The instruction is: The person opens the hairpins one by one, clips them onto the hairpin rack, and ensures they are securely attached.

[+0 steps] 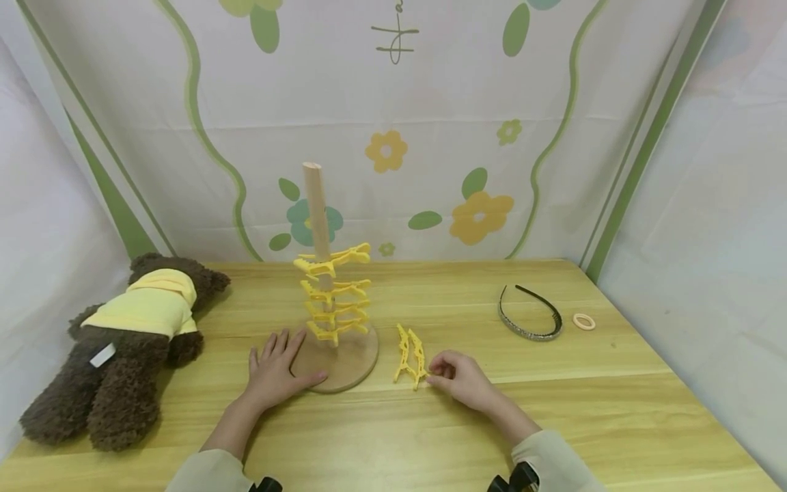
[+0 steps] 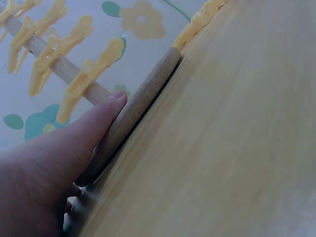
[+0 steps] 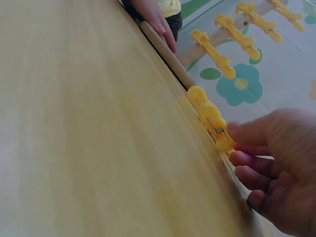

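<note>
From where I stand, the left hand (image 1: 277,369) has its fingers spread apart and rests against the round base (image 1: 352,367), with the thumb lying on its top. The post (image 1: 316,213) stands up from that base, with yellow clips (image 1: 344,257) sitting across it one above another. The right hand (image 1: 460,379) has its fingers curled, thumb and finger together on the end of a yellow clip (image 1: 419,355) — it looks like a pinch to me. That clip lies on the worktop (image 1: 393,437) to the right of the base, just beside a second clip (image 1: 403,352). To do this bit well, I think the pinch should sit square on the end, so the clip doesn't twist, and the other one should not get bumped. The left hand should lean on the base gently, so that the post doesn't wobble. The view from the head shows the whole teddy bear (image 1: 144,307), the sparkly headband (image 1: 529,334) and the little ring (image 1: 584,328) — the wrist views don't show those last two. The right wrist view looks in low and shows a tiny metal spring (image 3: 219,131) in a clip, which is too small to see from the head.
</note>
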`<state>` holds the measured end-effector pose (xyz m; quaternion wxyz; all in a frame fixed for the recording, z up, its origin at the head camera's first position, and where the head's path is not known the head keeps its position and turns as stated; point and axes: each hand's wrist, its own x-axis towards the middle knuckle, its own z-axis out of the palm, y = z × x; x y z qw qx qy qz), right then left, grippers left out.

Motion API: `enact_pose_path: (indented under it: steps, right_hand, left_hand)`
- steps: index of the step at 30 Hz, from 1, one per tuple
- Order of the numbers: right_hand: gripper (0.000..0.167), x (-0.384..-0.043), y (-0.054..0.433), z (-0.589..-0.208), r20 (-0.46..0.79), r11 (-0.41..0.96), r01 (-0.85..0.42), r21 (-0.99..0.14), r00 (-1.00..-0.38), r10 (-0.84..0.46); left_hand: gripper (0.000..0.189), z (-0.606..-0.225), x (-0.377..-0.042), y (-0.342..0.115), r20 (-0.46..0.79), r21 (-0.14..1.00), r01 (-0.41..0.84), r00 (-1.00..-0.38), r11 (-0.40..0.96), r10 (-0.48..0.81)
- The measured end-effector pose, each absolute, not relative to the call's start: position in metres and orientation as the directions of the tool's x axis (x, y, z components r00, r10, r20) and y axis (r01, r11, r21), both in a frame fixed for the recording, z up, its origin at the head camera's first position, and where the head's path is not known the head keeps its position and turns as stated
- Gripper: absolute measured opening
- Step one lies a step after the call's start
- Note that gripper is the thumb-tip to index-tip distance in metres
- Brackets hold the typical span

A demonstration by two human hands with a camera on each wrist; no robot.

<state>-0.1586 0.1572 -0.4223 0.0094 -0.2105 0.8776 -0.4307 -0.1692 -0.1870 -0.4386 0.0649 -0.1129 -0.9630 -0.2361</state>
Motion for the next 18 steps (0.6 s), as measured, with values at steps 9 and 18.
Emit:
enact_pose_path:
  steps: [9, 18]
  right_hand:
    - [0.003, -0.163, 0.162, -0.424, 0.193, 0.597, -0.284, -0.750, -0.958, -0.214]
    - [0.005, -0.170, 0.173, -0.423, 0.201, 0.613, -0.226, -0.757, -0.973, -0.111]
  left_hand:
    - [0.094, -0.438, -0.169, -0.187, 0.173, 0.449, 0.248, -0.967, 0.858, 0.189]
    - [0.094, -0.437, -0.169, -0.187, 0.173, 0.450, 0.249, -0.967, 0.858, 0.189]
